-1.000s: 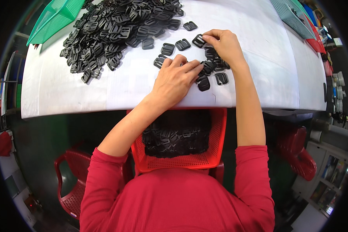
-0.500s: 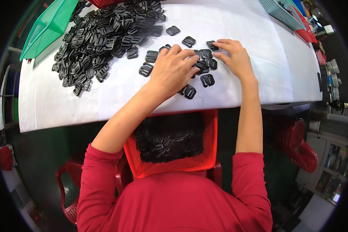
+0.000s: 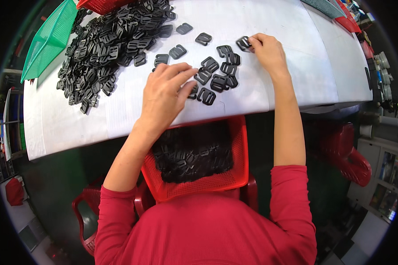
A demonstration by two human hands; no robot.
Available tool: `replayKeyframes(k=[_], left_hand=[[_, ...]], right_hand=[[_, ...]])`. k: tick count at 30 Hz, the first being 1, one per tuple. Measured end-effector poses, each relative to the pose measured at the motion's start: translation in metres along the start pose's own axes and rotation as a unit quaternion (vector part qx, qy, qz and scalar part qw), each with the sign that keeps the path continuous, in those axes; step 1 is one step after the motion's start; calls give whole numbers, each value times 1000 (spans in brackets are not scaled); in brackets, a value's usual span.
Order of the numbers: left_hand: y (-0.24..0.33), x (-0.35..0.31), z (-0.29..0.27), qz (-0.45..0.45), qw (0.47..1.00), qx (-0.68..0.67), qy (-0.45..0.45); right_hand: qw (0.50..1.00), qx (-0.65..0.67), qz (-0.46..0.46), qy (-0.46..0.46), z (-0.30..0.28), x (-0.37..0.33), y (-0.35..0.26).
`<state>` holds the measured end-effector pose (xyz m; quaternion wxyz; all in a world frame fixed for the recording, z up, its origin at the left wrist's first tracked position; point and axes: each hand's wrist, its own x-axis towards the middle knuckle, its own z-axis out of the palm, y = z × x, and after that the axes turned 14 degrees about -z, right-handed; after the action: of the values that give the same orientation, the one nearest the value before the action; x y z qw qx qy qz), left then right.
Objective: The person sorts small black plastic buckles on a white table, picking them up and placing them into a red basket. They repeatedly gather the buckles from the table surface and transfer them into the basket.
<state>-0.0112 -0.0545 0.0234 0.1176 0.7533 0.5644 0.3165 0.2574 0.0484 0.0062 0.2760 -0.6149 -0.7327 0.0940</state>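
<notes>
My right hand (image 3: 267,52) pinches a black plastic strap buckle (image 3: 243,43) between thumb and fingertips, at the right of a loose scatter of like buckles. Over the left side of that scatter, my left hand (image 3: 166,92) hovers with curved fingers, thumb apart from them, gripping nothing that shows. By its thumb lies a partly covered buckle (image 3: 193,91), and another buckle (image 3: 206,96) rests just to the right; whether the thumb touches the first I cannot tell. Between my hands several buckles lie flat or overlap, such as a buckle (image 3: 219,82) near the middle.
A big heap of black buckles (image 3: 106,48) covers the white table's (image 3: 296,88) left part, beside a green basket (image 3: 51,39) and a red basket (image 3: 104,4). In front of my body, below the table edge, a red basket (image 3: 239,150) holds many buckles. Red chairs (image 3: 347,154) stand around.
My left hand has drawn back left and nearer, uncovering buckles in the scatter. My right hand has moved slightly up and now grips the buckle it was touching. The view has shifted slightly.
</notes>
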Motion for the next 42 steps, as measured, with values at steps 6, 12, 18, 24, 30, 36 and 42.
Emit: replayKeyframes(k=[6, 12, 18, 24, 30, 36, 42], left_hand=[[8, -3, 12, 34, 999, 10, -18], [3, 5, 32, 33, 997, 65, -10], [2, 15, 33, 58, 994, 87, -25], [5, 32, 13, -192, 967, -60, -157], [2, 11, 19, 18, 1000, 9, 15], [8, -26, 17, 18, 999, -5, -40], [-17, -29, -11, -47, 997, -10, 66]], right_hand=[[973, 97, -208, 23, -5, -45, -25], [977, -2, -206, 62, 4, -56, -17], [969, -5, -246, 24, 17, -58, -40], [985, 50, -164, -22, 7, -53, -41], [983, 52, -164, 59, 3, -56, -42], [976, 27, -197, 93, 10, -78, -51], [971, 11, -213, 106, 10, -89, -60]])
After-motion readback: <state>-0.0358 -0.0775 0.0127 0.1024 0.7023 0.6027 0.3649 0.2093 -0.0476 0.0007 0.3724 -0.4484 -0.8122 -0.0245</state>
